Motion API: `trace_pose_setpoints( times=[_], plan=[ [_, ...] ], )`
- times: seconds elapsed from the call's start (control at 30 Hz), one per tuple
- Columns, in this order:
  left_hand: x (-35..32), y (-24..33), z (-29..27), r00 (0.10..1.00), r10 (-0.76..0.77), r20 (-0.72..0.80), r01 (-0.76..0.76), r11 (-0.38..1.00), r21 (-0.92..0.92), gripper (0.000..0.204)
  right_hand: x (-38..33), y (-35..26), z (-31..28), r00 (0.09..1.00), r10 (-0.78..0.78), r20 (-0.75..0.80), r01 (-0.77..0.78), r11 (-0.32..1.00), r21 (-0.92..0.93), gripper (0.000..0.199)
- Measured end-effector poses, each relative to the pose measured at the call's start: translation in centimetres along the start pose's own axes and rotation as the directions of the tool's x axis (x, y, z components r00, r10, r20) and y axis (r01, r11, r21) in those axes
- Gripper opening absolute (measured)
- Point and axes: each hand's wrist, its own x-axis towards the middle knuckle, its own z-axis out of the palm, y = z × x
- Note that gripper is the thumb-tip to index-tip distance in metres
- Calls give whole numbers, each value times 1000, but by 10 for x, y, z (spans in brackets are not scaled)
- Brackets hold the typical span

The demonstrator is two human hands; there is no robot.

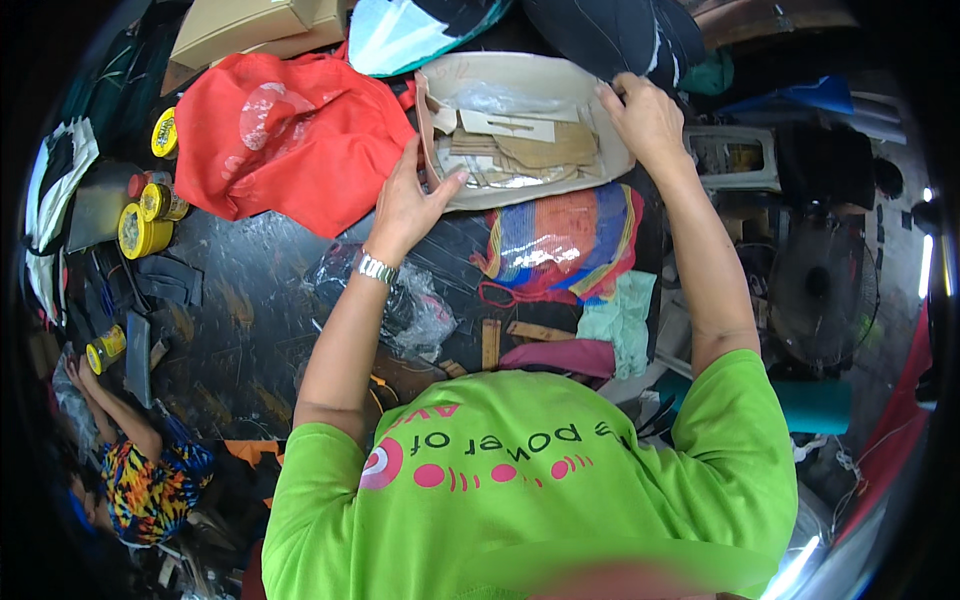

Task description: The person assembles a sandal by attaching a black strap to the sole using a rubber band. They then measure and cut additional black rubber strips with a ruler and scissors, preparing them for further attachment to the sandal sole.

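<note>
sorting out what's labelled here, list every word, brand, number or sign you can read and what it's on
Wording isn't copied out here, only where it stands.
Green shirt: dark and pink lettering, upside down, partly legible.
Cream box: faint reddish marks inside its far wall.
Yellow tubs: dark print, too small to read.
Red cloth: pale worn print, no readable word.

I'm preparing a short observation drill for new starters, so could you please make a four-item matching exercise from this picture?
1. Cream box
2. Red cloth
3. Striped bundle
4. Wristwatch

A. Silver-coloured, worn
B. Directly left of the box
C. Between the left hand and right hand
D. Multicoloured, on the near side of the box

Pairs: 1-C, 2-B, 3-D, 4-A
</note>
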Motion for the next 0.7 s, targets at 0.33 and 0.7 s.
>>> trace_pose_setpoints(
  times=[0.33, 0.7],
  plan=[
    [39, 0, 17, 964, 265, 5, -264, 959, 105, 59, -71, 81, 95, 996, 84, 43, -93, 952, 293, 48],
    [93, 10, 26, 851, 511, 120, -494, 857, -147, 66, -58, 108, 109, 980, 195, -25, -155, 844, 513, 56]
  ],
)
